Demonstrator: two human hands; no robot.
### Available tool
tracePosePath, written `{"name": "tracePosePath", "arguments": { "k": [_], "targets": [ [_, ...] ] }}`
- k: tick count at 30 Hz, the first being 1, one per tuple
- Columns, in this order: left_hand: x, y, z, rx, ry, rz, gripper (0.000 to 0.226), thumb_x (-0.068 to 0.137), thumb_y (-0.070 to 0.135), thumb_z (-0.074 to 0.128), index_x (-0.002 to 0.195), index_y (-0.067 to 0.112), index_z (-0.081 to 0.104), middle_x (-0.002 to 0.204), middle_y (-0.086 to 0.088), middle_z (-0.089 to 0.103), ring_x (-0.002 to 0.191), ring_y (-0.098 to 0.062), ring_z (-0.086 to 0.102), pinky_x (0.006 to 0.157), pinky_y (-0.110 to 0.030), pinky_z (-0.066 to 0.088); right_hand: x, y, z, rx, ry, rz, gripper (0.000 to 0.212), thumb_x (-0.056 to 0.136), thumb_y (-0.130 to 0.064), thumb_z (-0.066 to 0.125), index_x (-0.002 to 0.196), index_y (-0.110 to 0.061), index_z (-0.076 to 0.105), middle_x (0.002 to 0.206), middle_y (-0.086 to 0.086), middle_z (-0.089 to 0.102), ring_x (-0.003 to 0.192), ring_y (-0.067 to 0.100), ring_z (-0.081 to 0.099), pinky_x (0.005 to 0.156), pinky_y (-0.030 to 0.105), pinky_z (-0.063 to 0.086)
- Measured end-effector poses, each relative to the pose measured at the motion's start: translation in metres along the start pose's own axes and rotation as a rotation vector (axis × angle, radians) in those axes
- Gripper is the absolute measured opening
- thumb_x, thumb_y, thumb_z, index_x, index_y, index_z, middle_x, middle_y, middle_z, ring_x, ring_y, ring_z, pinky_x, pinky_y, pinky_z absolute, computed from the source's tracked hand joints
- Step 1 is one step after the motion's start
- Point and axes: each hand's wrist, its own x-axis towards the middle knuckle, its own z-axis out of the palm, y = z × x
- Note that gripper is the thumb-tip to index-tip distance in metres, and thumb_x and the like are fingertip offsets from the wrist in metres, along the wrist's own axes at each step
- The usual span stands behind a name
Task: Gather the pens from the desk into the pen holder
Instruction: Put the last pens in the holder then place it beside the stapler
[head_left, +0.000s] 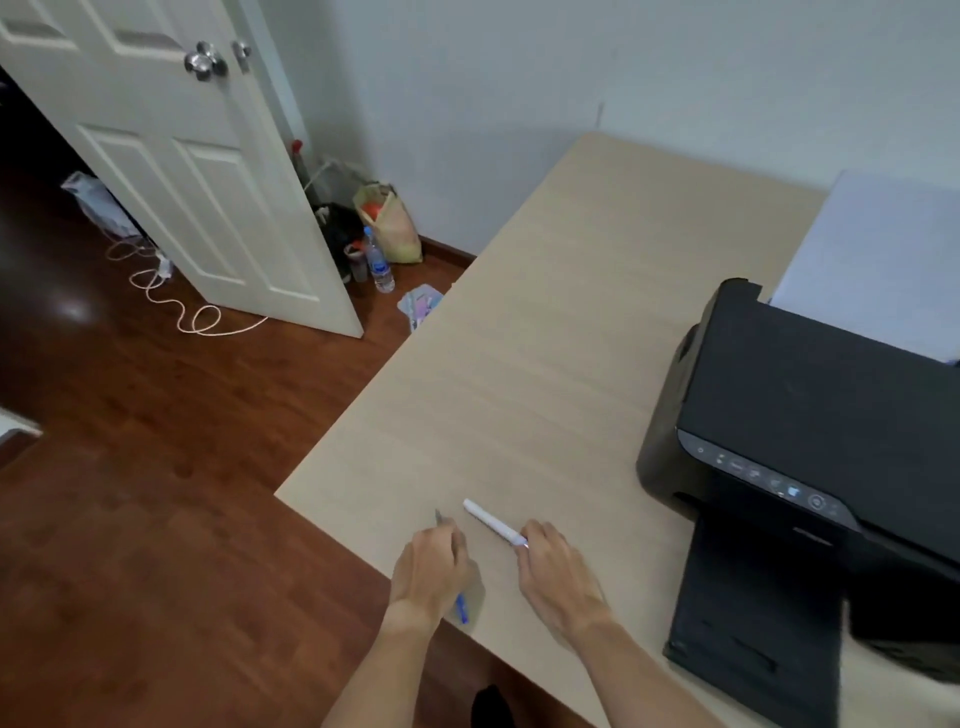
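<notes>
Both hands rest on the near left part of a light wooden desk (545, 338). My left hand (428, 569) is closed around a blue pen (461, 609); its blue end pokes out below the palm and a thin grey tip shows above the fingers. My right hand (553, 566) pinches the near end of a white pen (488, 522), which lies slanted on the desk and points away to the left. No pen holder is in view.
A black printer (810, 447) with white paper (883, 260) in its rear tray fills the desk's right side. The desk's left edge drops to a wooden floor (156, 493). An open white door (182, 156), bags, a water bottle (378, 262) and a coiled cable (171, 296) lie beyond.
</notes>
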Motion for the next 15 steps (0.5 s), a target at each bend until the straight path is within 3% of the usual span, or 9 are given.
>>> {"name": "tracePosePath", "arguments": {
  "k": [2, 5, 8, 10, 13, 15],
  "targets": [
    [0.003, -0.009, -0.006, -0.047, -0.004, 0.015, 0.018, 0.091, 0.015, 0.051, 0.076, 0.010, 0.061, 0.074, -0.014, 0.070, 0.074, -0.034, 0.068, 0.064, -0.039, 0.051, 0.005, -0.002, 0.001, -0.042, 0.015, -0.054, 0.018, 0.099, -0.020, 0.033, 0.109, -0.014, 0.047, 0.110, 0.007, 0.058, 0.100, 0.029, 0.058, 0.085, 0.041, 0.047],
    [0.003, -0.023, -0.014, -0.068, -0.029, 0.031, 0.017, 0.081, 0.006, 0.054, 0.084, 0.014, 0.069, 0.073, -0.010, 0.073, 0.075, -0.032, 0.070, 0.066, -0.039, 0.055, 0.011, -0.008, 0.003, -0.028, 0.081, -0.131, 0.018, 0.096, -0.014, 0.037, 0.108, -0.016, 0.050, 0.106, 0.004, 0.061, 0.096, 0.025, 0.058, 0.083, 0.038, 0.045],
    [-0.003, -0.044, -0.021, -0.042, -0.053, 0.010, 0.018, 0.080, 0.007, 0.053, 0.087, 0.019, 0.064, 0.076, -0.005, 0.072, 0.076, -0.029, 0.069, 0.063, -0.037, 0.053, 0.016, -0.029, 0.010, 0.064, 0.170, -0.242, 0.015, 0.095, -0.014, 0.045, 0.103, -0.014, 0.057, 0.095, 0.004, 0.065, 0.087, 0.026, 0.060, 0.078, 0.036, 0.045],
    [-0.008, -0.066, -0.031, -0.026, -0.044, -0.027, 0.020, 0.080, 0.005, 0.052, 0.091, 0.021, 0.059, 0.081, -0.001, 0.072, 0.080, -0.027, 0.069, 0.066, -0.038, 0.054, 0.022, -0.054, 0.016, 0.088, 0.180, -0.342, 0.021, 0.097, -0.022, 0.037, 0.099, -0.016, 0.058, 0.092, 0.000, 0.064, 0.084, 0.022, 0.058, 0.079, 0.031, 0.039],
    [-0.018, -0.113, -0.058, -0.039, 0.029, -0.092, 0.006, 0.090, 0.017, 0.054, 0.093, 0.021, 0.051, 0.085, 0.001, 0.070, 0.080, -0.025, 0.067, 0.068, -0.037, 0.053, 0.038, -0.109, 0.029, 0.204, 0.179, -0.451, 0.028, 0.097, -0.033, 0.030, 0.093, -0.019, 0.055, 0.091, -0.005, 0.060, 0.084, 0.016, 0.053, 0.083, 0.031, 0.038],
    [-0.034, -0.153, -0.083, -0.036, 0.114, -0.144, 0.010, 0.097, 0.026, 0.050, 0.089, 0.022, 0.047, 0.080, 0.001, 0.064, 0.073, -0.022, 0.063, 0.065, -0.032, 0.050, 0.047, -0.156, 0.046, 0.309, 0.142, -0.501, 0.023, 0.096, -0.034, 0.033, 0.089, -0.021, 0.051, 0.090, -0.010, 0.061, 0.084, 0.011, 0.052, 0.087, 0.028, 0.036]
  ]
}}
